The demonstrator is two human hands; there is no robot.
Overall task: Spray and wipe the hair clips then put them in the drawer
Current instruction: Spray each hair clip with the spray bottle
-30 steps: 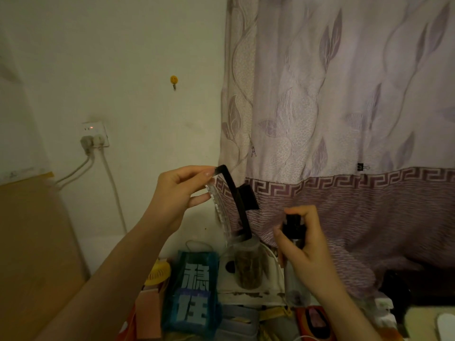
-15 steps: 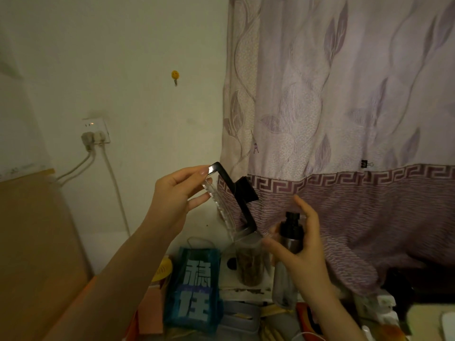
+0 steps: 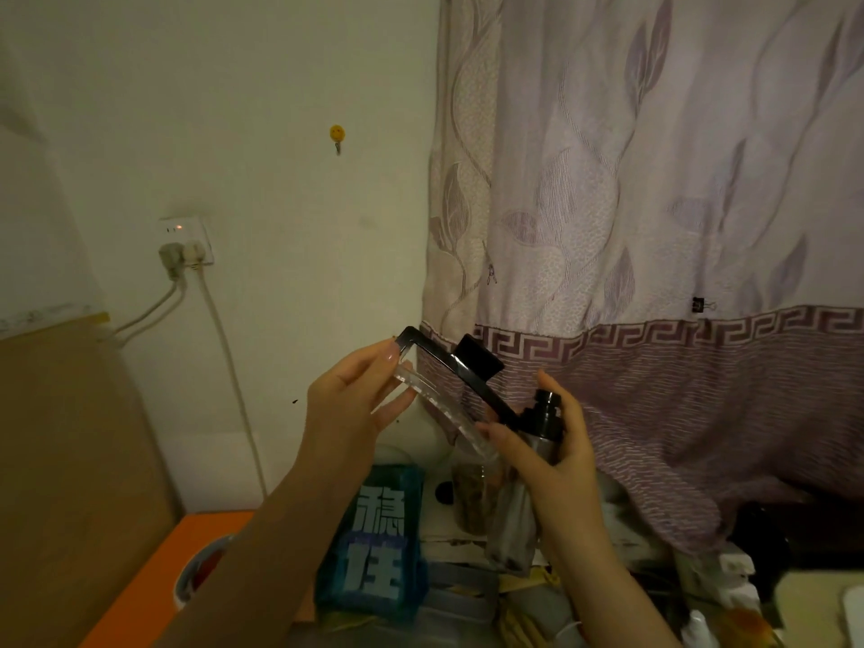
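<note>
My left hand (image 3: 355, 395) pinches one end of a long hair clip (image 3: 449, 381), which has a black top bar with a black bow and a clear toothed comb underneath. The clip slants down to the right in mid-air, in front of the curtain. My right hand (image 3: 547, 456) grips a slim spray bottle (image 3: 537, 432) with a black nozzle, upright just below the clip's lower end, which touches the right fingertips. No drawer is in view.
A patterned purple curtain (image 3: 654, 226) hangs at right. The wall holds a socket with plugs and cables (image 3: 184, 245) and a yellow hook (image 3: 337, 133). Below are a blue bag with white characters (image 3: 378, 544), a jar (image 3: 472, 498), an orange surface (image 3: 154, 586) and assorted clutter.
The clip has tilted from near upright to slanting down right. My right hand has brought the bottle up and left until it meets the clip's lower end.
</note>
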